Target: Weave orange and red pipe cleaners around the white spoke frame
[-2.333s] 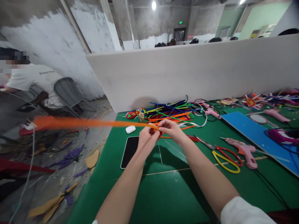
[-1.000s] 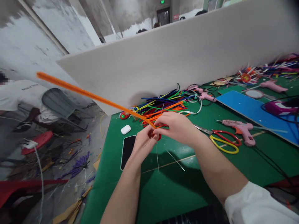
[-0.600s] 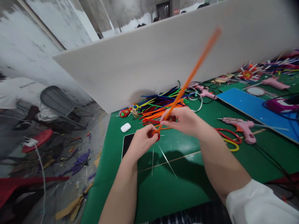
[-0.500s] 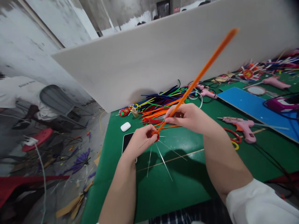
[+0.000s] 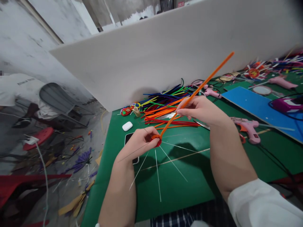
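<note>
My left hand (image 5: 145, 141) pinches a small red and orange coil (image 5: 158, 142) from which several thin, stiff white wires (image 5: 172, 163) fan out over the table. An orange pipe cleaner (image 5: 209, 78) runs from this coil up and to the right. Its middle is pinched between the thumb and fingers of my right hand (image 5: 197, 108), and its free end points up past the hand. Part of the coil is hidden by my left fingers. Beneath my left wrist a phone (image 5: 129, 137) is partly covered.
Behind my hands lies a pile of coloured pipe cleaners (image 5: 163, 104). A white case (image 5: 127, 126) and small flower pieces (image 5: 126, 111) are at left. To the right are a pink glue gun (image 5: 251, 127), partly hidden scissors (image 5: 201, 124) and a blue board (image 5: 258, 108). A white partition (image 5: 142, 69) stands behind.
The orange pipe cleaner has swung from pointing left to pointing up right. My right hand has moved away from the coil along it. The wires have turned in my left hand.
</note>
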The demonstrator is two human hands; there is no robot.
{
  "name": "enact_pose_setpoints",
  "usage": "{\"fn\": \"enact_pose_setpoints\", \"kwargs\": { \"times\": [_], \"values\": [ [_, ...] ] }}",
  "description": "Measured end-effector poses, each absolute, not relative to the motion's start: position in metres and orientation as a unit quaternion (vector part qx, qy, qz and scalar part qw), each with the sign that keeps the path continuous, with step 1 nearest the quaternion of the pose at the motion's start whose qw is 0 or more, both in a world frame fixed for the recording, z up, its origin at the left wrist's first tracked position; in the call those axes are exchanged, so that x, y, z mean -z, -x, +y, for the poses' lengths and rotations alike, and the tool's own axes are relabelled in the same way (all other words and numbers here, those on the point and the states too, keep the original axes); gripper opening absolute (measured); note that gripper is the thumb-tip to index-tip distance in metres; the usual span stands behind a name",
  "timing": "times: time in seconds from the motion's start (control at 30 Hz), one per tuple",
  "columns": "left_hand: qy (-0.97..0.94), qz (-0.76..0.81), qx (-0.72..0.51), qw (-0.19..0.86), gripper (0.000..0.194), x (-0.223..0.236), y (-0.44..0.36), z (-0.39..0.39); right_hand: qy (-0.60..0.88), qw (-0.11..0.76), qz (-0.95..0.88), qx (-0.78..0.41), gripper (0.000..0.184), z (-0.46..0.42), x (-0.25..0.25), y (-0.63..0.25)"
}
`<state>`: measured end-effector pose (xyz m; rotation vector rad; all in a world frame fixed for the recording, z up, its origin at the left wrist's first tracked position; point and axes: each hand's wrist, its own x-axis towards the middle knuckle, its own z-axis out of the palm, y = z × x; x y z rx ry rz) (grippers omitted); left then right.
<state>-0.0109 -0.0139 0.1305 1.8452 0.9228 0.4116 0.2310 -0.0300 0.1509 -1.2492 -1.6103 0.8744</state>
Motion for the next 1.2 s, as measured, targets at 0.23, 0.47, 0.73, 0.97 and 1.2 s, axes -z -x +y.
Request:
{"fn": "enact_pose_setpoints", "kwargs": {
  "times": [0.23, 0.47, 0.73, 0.97, 1.2],
  "values": [
    [-0.736, 0.312, -0.223, 0.558, 0.005, -0.136, 0.013, -0.026, 0.432, 0.479, -0.582, -0.496, 0.021, -0.005, -0.127, -0.223],
    [-0.595, 0.244, -0.303, 0.703, 0.014, -0.126, 0.006, -0.024, 0.379, 0.477, -0.546, -0.575, 0.031, 0.006, -0.117, -0.2],
    [-0.466, 0.175, -0.332, 0.801, 0.011, -0.116, -0.002, -0.016, 0.336, 0.532, -0.691, -0.355, 0.016, -0.028, -0.145, -0.187],
    [-0.425, 0.127, -0.313, 0.84, 0.011, -0.12, -0.004, -0.024, 0.274, 0.473, -0.81, -0.213, 0.021, -0.047, -0.155, -0.177],
    [-0.406, 0.115, -0.312, 0.851, 0.009, -0.124, -0.006, -0.029, 0.261, 0.457, -0.825, -0.206, 0.02, -0.052, -0.156, -0.174]
  ]
}}
